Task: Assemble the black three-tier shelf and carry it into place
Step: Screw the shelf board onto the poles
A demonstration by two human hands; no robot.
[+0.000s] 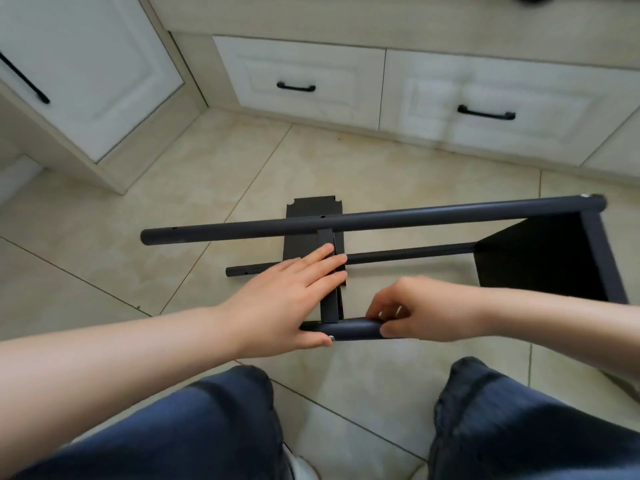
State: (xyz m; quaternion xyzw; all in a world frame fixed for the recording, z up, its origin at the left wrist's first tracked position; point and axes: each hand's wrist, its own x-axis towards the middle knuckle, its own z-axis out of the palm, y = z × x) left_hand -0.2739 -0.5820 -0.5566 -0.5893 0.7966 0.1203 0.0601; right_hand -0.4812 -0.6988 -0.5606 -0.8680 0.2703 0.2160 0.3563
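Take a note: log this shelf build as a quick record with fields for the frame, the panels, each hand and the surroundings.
frame: black shelf frame lying on its side on the tiled floor
end panel: end panel sits at the frame's right end
middle panel: middle panel stands between the poles
left hand: left hand presses the middle panel with straight fingers
right hand: right hand grips the near pole
spare: loose panel, apparently flat on the floor
backdrop: white drawers with black handles
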